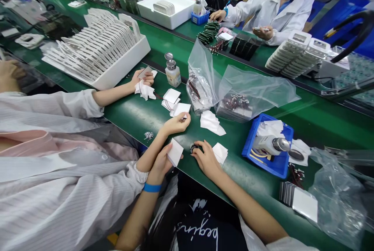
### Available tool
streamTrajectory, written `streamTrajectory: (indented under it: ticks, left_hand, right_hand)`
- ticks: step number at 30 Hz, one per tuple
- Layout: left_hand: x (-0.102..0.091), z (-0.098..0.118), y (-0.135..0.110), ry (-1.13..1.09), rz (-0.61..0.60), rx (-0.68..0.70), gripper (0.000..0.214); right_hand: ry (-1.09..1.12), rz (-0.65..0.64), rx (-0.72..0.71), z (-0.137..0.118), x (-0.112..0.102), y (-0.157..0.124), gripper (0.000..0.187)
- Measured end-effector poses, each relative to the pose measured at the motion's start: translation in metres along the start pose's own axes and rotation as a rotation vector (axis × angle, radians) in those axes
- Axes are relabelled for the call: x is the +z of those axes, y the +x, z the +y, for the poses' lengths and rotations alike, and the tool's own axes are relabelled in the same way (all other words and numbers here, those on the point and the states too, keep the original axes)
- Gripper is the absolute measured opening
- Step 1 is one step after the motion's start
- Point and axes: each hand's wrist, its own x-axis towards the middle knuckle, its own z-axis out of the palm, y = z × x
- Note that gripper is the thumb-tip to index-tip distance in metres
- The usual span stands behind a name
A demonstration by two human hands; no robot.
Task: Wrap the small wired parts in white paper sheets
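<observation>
My left hand, with a blue band on its wrist, is closed on a white square pad held just above the near edge of the green belt. My right hand rests on the belt, its fingertips pinched on a small dark part. A folded white wipe lies just right of that hand. A co-worker's hand sits close in front of my left hand, on a white piece.
The co-worker's other hand holds a wipe near a pump bottle. A white tray of plates stands far left. Clear bags of wired parts lie ahead, with a blue tray to the right. Other people work across the belt.
</observation>
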Motion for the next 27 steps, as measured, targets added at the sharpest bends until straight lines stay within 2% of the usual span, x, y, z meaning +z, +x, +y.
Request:
streamTrajectory:
  ticks: [5, 8, 10, 15, 18, 20, 23, 27]
  left_hand:
    - [-0.012, -0.039, 0.017, -0.517, 0.043, -0.745, 0.02]
    - [-0.013, -0.049, 0.022, -0.742, 0.016, -1.019, 0.011]
    - [-0.017, -0.032, 0.015, -0.888, -0.007, -1.115, 0.022]
    - [-0.043, 0.065, -0.04, -1.366, 0.066, -1.275, 0.043]
    - [-0.053, 0.104, -0.066, -1.632, 0.132, -1.384, 0.049]
    - [-0.055, 0.113, -0.073, -1.766, 0.187, -1.463, 0.043]
    - [-0.055, 0.112, -0.073, -1.908, 0.261, -1.568, 0.032]
    - [-0.053, 0.112, -0.072, -2.005, 0.336, -1.66, 0.031]
  right_hand:
    - [-0.011, -0.039, 0.026, -0.002, 0.0, -0.003, 0.015]
    - [-0.045, -0.041, 0.049, -0.005, 0.002, -0.006, 0.017]
    - [-0.061, -0.025, 0.052, -0.007, 0.003, -0.007, 0.018]
    - [-0.071, 0.001, 0.037, -0.008, 0.002, -0.007, 0.018]
    - [-0.071, 0.003, 0.041, -0.009, 0.001, -0.007, 0.018]
    - [-0.062, 0.015, 0.053, -0.01, 0.001, -0.007, 0.018]
    - [-0.047, 0.028, 0.081, -0.011, 0.002, -0.008, 0.017]
    - [-0.061, 0.022, 0.102, -0.011, 0.002, -0.008, 0.014]
